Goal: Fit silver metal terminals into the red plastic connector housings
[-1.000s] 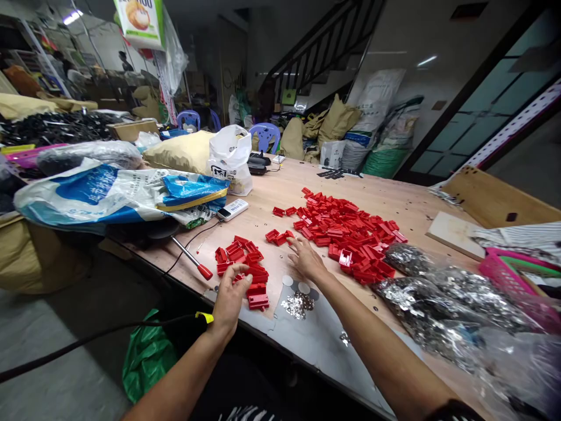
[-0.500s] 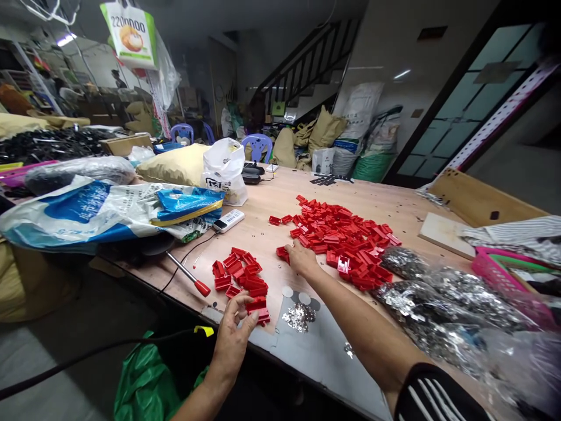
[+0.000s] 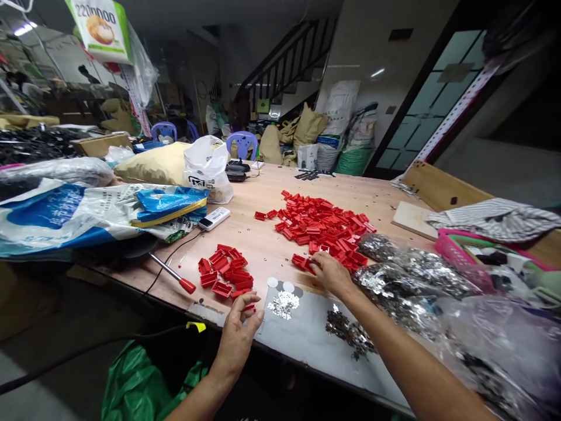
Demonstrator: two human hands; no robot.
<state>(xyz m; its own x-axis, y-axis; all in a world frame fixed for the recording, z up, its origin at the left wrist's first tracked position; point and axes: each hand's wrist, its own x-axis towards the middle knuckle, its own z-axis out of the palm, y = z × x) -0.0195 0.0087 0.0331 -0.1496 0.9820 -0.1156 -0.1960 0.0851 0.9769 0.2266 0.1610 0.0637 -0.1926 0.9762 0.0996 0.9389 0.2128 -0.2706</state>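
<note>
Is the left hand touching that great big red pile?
Apart: the head view shows tabletop between the left hand and the big red pile.

Bright tabletop (image 3: 259,245); dim staircase (image 3: 302,82)

a pale table (image 3: 258,257) strewn with red parts (image 3: 302,221)
the large pile (image 3: 325,227) lies mid-table, a small cluster (image 3: 225,269) nearer the front. a bright metal heap (image 3: 284,304) and a darker one (image 3: 344,329) rest on a grey sheet (image 3: 302,339); clear bags (image 3: 405,286) lie right, a white bag (image 3: 208,166) and a gadget (image 3: 214,218) left.

Red parts (image 3: 318,219) look glossy plastic; small pieces (image 3: 284,304), shiny metal
</note>
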